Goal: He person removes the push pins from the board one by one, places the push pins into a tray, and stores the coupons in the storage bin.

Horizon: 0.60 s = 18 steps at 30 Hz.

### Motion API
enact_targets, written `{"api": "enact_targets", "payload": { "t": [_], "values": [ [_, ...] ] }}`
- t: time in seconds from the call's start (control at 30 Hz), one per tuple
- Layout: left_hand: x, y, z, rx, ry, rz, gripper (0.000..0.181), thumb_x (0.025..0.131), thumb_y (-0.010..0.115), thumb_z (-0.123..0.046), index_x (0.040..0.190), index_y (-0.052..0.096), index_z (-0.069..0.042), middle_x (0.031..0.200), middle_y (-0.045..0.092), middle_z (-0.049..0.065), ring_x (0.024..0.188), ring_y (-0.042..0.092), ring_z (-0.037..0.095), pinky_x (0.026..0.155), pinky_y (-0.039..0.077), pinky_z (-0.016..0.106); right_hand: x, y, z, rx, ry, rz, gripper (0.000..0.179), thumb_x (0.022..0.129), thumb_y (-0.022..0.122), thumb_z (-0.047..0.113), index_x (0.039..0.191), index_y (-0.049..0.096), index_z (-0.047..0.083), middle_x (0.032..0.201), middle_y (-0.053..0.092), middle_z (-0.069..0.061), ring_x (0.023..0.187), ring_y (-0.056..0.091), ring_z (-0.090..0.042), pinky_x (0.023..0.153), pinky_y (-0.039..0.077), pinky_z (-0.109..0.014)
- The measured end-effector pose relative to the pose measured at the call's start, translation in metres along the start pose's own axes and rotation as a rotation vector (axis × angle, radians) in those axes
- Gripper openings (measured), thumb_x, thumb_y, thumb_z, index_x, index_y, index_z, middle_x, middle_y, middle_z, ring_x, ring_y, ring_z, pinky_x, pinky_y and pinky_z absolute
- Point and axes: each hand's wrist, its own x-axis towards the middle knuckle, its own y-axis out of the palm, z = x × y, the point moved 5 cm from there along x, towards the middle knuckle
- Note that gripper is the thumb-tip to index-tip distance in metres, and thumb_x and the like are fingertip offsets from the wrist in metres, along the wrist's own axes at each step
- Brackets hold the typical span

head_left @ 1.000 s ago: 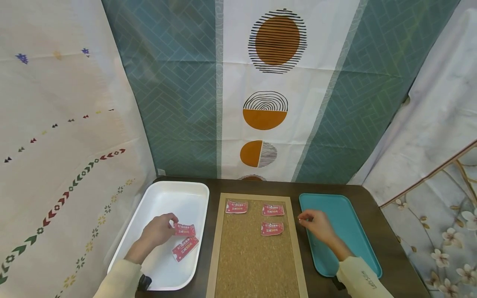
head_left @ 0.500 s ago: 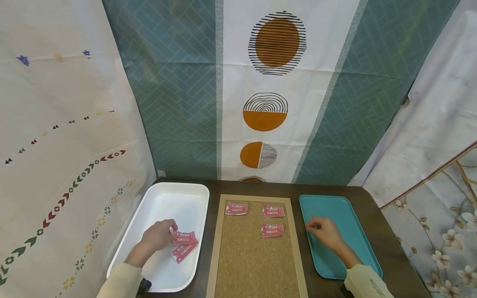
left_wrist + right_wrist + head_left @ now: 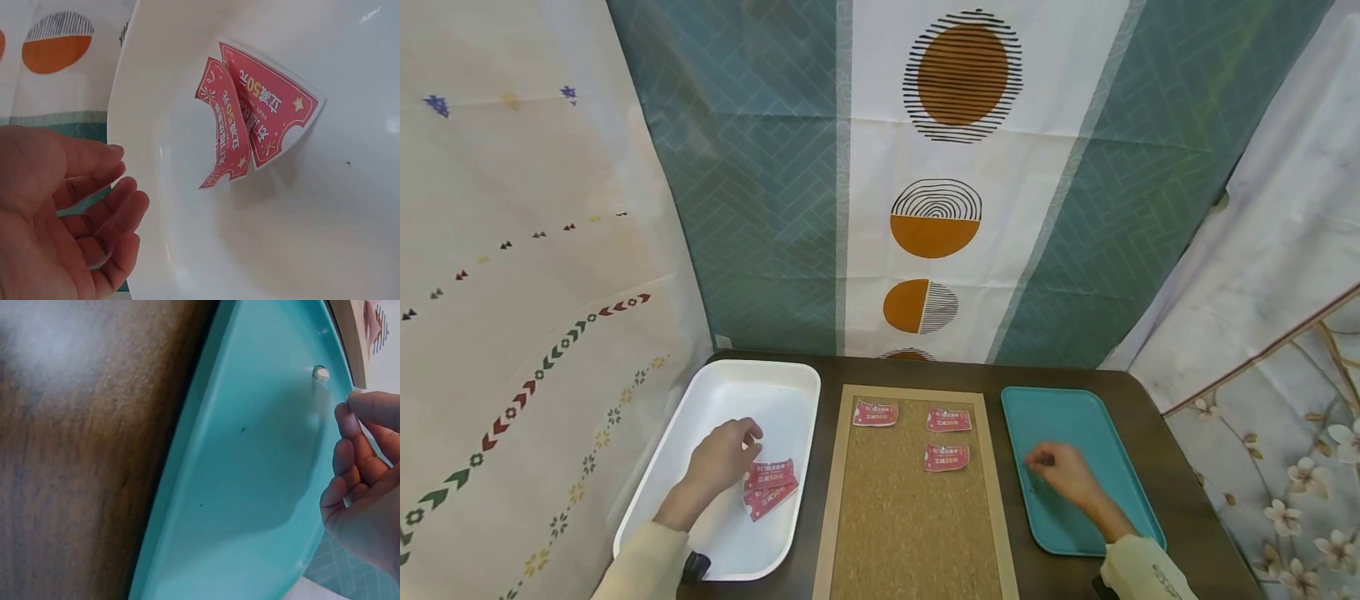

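Note:
Two red-and-white paper coupons lie overlapping in the white tray (image 3: 730, 558); the upper coupon (image 3: 226, 125) curls over the lower coupon (image 3: 275, 106). Beside them my left hand (image 3: 721, 457) hovers with loosely bent fingers, holding nothing. Over the teal tray (image 3: 1078, 408) my right hand (image 3: 1067, 473) brings thumb and index fingertip together, and a tiny shiny bit like a thumbtack (image 3: 347, 399) shows between them, mostly hidden. Another small silvery thumbtack-like piece (image 3: 320, 374) lies in the teal tray near those fingertips.
A wood-framed cork board (image 3: 913, 533) lies between the trays on the dark table (image 3: 985, 377). It bears three coupons: one at upper left (image 3: 875, 413), one at upper right (image 3: 949, 420), one below it (image 3: 947, 457). Patterned cloths hang behind and at both sides.
My left hand has let go of the upper coupon, which now rests over the other coupon. My right hand has moved right, from the cork board's edge to over the teal tray.

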Motion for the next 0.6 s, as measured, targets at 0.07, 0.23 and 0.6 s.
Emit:
{"api": "enact_targets", "payload": {
  "t": [0.07,0.23,0.6],
  "values": [
    [0.003,-0.002,-0.004,-0.011,0.021,-0.049,0.019,0.093,0.076,-0.009,0.111,0.072,-0.002,0.097,0.072,0.010,0.077,0.065,0.019,0.066,0.056,0.037,0.000,0.000,-0.001,-0.011,0.003,0.006,0.007,0.086,0.079,0.000,0.089,0.079,0.007,0.088,0.077,-0.005,0.084,0.070,-0.017,0.072,0.055,-0.031],
    [0.007,-0.005,-0.017,-0.037,0.054,-0.128,0.019,0.095,0.075,-0.011,0.112,0.072,-0.003,0.098,0.073,0.011,0.077,0.066,0.019,0.066,0.055,0.035,-0.003,0.003,-0.003,-0.043,-0.020,0.020,0.011,0.083,0.080,-0.001,0.087,0.079,0.009,0.086,0.077,-0.002,0.083,0.071,-0.018,0.074,0.056,-0.034],
    [0.016,0.002,-0.045,-0.113,0.092,-0.198,0.021,0.097,0.075,-0.016,0.116,0.073,-0.007,0.098,0.073,0.009,0.074,0.064,0.016,0.069,0.058,0.034,-0.002,0.007,-0.008,-0.050,-0.040,0.014,0.011,0.083,0.081,-0.001,0.085,0.079,0.009,0.082,0.075,0.002,0.076,0.065,-0.007,0.068,0.053,-0.030]
  ]
}}
